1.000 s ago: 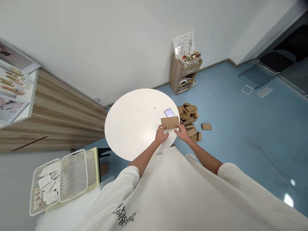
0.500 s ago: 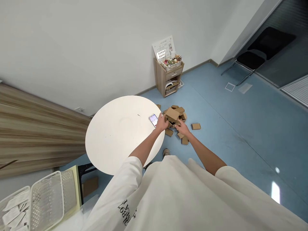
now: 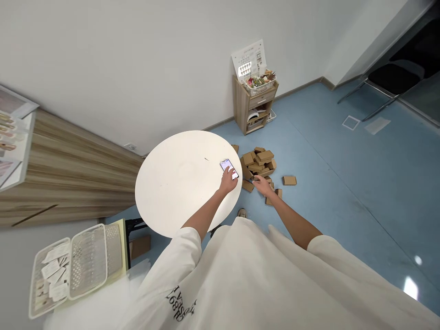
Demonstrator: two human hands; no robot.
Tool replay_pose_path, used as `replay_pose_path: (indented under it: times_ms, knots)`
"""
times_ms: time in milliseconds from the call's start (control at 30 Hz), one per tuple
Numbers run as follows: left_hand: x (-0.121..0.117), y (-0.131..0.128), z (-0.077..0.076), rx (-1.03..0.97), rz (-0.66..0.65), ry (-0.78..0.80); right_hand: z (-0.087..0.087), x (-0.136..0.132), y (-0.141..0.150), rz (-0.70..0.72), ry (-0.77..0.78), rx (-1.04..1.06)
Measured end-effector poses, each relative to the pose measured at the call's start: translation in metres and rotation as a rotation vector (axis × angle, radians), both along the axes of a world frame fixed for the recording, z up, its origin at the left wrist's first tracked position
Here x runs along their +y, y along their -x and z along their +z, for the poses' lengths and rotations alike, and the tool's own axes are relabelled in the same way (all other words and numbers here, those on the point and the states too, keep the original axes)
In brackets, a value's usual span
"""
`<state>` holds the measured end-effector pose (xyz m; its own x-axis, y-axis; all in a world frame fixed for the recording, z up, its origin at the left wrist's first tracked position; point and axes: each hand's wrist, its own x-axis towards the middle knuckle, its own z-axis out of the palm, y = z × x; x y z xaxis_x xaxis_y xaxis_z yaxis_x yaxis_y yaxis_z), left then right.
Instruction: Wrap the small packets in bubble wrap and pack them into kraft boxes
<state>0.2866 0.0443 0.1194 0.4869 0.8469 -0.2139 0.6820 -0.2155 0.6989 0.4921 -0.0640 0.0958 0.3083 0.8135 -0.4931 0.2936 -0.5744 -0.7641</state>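
Note:
My left hand (image 3: 227, 181) is over the lower part of a phone (image 3: 226, 163) with a lit screen. Its fingers are apart, and I cannot tell whether they touch the glass. The phone lies near the right edge of a round white table (image 3: 172, 192). Beyond that edge my right hand (image 3: 263, 185) hangs with its fingers stretched out, holding nothing that I can see. Below and ahead of it, several small brown cardboard boxes (image 3: 265, 156) are heaped in and around a larger open carton (image 3: 272, 167) on the floor.
One small cardboard box (image 3: 289, 180) lies apart on the blue floor. A wooden cabinet (image 3: 242, 103) with a basket on top stands by the wall, and a black chair (image 3: 393, 80) is far right. White plastic baskets (image 3: 70, 270) rest at the lower left.
Both hands have let go of the small cardboard box they held above the heap. My left hand has moved onto the phone. The view has turned left.

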Motion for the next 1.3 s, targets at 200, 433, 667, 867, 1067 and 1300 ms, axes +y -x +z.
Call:
replay_pose_path:
  times_ms: [200, 433, 667, 867, 1067, 1300]
  knots:
    - [-0.014, 0.034, -0.001, 0.027, 0.102, 0.007, -0.009, 0.013, 0.018, 0.111, -0.004, 0.010]
    - [-0.035, 0.099, 0.001, 0.059, 0.279, 0.037, -0.013, 0.039, 0.069, 0.271, -0.029, 0.013]
    - [-0.061, 0.178, 0.005, 0.034, 0.462, 0.035, -0.003, 0.062, 0.148, 0.465, -0.036, 0.017]
    - [-0.096, 0.267, 0.006, 0.000, 0.628, 0.034, 0.013, 0.067, 0.246, 0.650, -0.051, -0.011]
    - [-0.129, 0.369, 0.002, -0.027, 0.741, 0.025, 0.034, 0.055, 0.362, 0.757, -0.047, -0.048]
    - [-0.164, 0.499, -0.006, -0.054, 0.805, 0.013, 0.036, 0.031, 0.507, 0.870, -0.059, -0.080]
